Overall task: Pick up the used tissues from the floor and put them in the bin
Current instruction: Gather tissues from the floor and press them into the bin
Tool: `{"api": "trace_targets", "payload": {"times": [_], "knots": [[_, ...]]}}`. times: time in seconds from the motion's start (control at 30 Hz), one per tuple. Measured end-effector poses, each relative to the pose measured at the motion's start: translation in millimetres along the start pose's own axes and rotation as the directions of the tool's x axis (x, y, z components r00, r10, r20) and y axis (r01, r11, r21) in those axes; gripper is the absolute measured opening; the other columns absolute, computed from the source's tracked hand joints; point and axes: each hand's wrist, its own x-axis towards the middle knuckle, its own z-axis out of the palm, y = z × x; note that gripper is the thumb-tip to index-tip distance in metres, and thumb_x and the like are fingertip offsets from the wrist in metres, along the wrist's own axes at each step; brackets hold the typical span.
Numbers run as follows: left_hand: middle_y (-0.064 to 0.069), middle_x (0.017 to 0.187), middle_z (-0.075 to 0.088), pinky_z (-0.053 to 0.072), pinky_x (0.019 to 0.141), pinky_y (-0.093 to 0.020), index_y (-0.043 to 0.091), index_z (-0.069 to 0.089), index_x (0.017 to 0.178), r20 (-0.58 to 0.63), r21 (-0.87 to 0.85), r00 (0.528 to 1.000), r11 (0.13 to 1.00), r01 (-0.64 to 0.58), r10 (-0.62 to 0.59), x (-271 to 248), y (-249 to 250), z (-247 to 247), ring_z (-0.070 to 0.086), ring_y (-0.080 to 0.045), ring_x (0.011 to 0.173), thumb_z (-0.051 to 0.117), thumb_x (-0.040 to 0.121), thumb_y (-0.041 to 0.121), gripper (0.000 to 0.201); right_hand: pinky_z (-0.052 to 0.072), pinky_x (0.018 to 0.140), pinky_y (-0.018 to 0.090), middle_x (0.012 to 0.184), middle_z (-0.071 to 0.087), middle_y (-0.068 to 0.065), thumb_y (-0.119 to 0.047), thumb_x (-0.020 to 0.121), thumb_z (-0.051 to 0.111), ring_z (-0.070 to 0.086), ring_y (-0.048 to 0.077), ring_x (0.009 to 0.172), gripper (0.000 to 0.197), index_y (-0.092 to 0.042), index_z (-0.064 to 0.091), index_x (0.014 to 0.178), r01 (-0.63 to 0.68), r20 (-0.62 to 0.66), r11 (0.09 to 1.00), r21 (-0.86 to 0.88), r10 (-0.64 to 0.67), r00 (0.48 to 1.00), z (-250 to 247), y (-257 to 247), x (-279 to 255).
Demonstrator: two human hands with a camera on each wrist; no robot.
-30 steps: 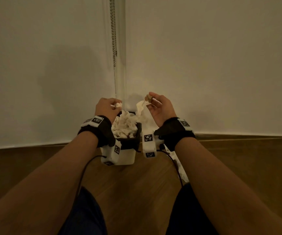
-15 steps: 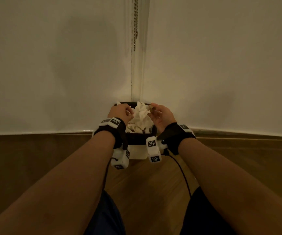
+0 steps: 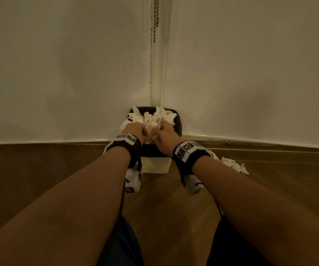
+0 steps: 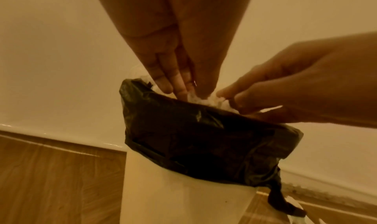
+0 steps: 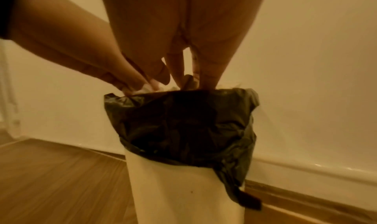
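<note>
You have one bin (image 3: 155,166), lined with one black bag (image 4: 195,130). The tissues (image 3: 154,119) heaped in it are too crumpled together to count. One more tissue clump (image 3: 231,164) lies on the floor. You see two hands, left (image 3: 134,130) and right (image 3: 166,134), and one bead chain (image 3: 155,18).

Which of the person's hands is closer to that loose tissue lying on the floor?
Right. The right hand is on the bin's side toward the floor tissue; the left hand is farther.
</note>
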Motion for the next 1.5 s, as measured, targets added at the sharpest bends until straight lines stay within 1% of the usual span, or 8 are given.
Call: {"api": "trace_targets", "payload": {"times": [0.23, 0.43, 0.77, 0.9, 0.97, 1.07, 1.2, 1.5], "knots": [[-0.017, 0.133, 0.050, 0.038, 0.103, -0.039, 0.007, 0.052, 0.128, 0.143, 0.191, 0.988, 0.981, 0.024, -0.051, 5, 5, 17, 0.048, -0.033, 0.122, 0.038, 0.097, 0.019, 0.036, 0.032, 0.109, 0.038, 0.144, 0.035, 0.012, -0.024, 0.093, 0.048, 0.040, 0.028, 0.129, 0.056, -0.010, 0.028, 0.144, 0.016, 0.124, 1.000, -0.027, -0.013, 0.992, 18, -25, 8], [-0.015, 0.133, 0.052, 0.039, 0.098, -0.036, 0.007, 0.053, 0.127, 0.244, 0.241, 0.970, 0.969, -0.050, -0.010, 0, 12, 18, 0.051, -0.030, 0.120, 0.039, 0.097, 0.019, 0.035, 0.002, 0.117, 0.045, 0.159, 0.001, 0.005, -0.041, 0.091, 0.042, 0.007, 0.025, 0.146, 0.077, -0.017, 0.002, 0.151, -0.057, 0.231, 0.978, -0.200, 0.104, 0.967, 36, -15, 13], [-0.014, 0.130, 0.054, 0.039, 0.098, -0.036, 0.009, 0.055, 0.124, 0.172, 0.295, 0.984, 0.950, -0.097, 0.047, -4, 18, 4, 0.052, -0.030, 0.118, 0.039, 0.098, 0.024, 0.034, 0.018, 0.112, 0.053, 0.153, 0.023, -0.004, -0.026, 0.087, 0.052, 0.016, 0.029, 0.141, 0.060, -0.030, 0.031, 0.144, -0.011, 0.089, 0.979, -0.206, 0.030, 0.996, -7, -15, -13], [-0.014, 0.149, 0.033, 0.026, 0.114, -0.040, 0.023, 0.047, 0.135, 0.089, 0.341, 0.996, 0.940, -0.026, -0.005, -13, 19, -11, 0.030, -0.033, 0.136, 0.044, 0.094, 0.035, 0.043, 0.034, 0.107, 0.046, 0.149, 0.025, 0.008, -0.018, 0.087, 0.054, 0.025, 0.033, 0.134, 0.054, -0.028, 0.042, 0.139, -0.049, -0.015, 0.990, -0.130, 0.048, 0.999, -23, -8, -36], [-0.017, 0.142, 0.042, 0.037, 0.106, -0.042, 0.019, 0.055, 0.128, 0.026, 0.211, 0.999, 0.977, -0.026, 0.021, -22, 28, -23, 0.041, -0.035, 0.128, 0.042, 0.094, 0.029, 0.037, 0.038, 0.105, 0.044, 0.144, 0.028, 0.013, -0.018, 0.087, 0.053, 0.030, 0.033, 0.130, 0.048, -0.022, 0.048, 0.134, -0.081, -0.108, 0.994, -0.076, 0.073, 0.991, -33, -5, -46], [-0.013, 0.116, 0.060, 0.048, 0.084, -0.037, 0.013, 0.061, 0.109, -0.145, -0.014, 0.983, 0.993, -0.113, 0.110, -41, 56, -38, 0.058, -0.030, 0.101, 0.044, 0.092, 0.023, 0.027, 0.041, 0.100, 0.038, 0.132, 0.037, 0.012, -0.013, 0.089, 0.050, 0.039, 0.030, 0.121, 0.039, -0.018, 0.055, 0.127, -0.140, -0.241, 0.989, 0.053, 0.148, 0.959, -48, -2, -55], [-0.010, 0.113, 0.055, 0.047, 0.088, -0.042, 0.018, 0.053, 0.111, -0.245, -0.085, 0.943, 0.964, -0.252, 0.225, -67, 101, -46, 0.056, -0.029, 0.101, 0.044, 0.092, 0.021, 0.022, 0.039, 0.100, 0.036, 0.127, 0.042, 0.012, -0.016, 0.091, 0.047, 0.043, 0.030, 0.118, 0.034, -0.018, 0.058, 0.123, -0.276, -0.260, 0.944, 0.181, 0.316, 0.912, -57, 18, -73], [-0.009, 0.106, 0.063, 0.046, 0.071, -0.031, 0.019, 0.051, 0.121, 0.018, -0.022, 0.895, 0.895, -0.445, 0.445, -84, 159, -9, 0.057, -0.022, 0.084, 0.041, 0.094, 0.017, 0.029, 0.050, 0.087, 0.034, 0.119, 0.063, 0.012, -0.013, 0.093, 0.047, 0.059, 0.029, 0.108, 0.027, -0.010, 0.063, 0.114, -0.644, -0.142, 0.696, 0.319, 0.706, 0.694, -31, 145, -176]]}}
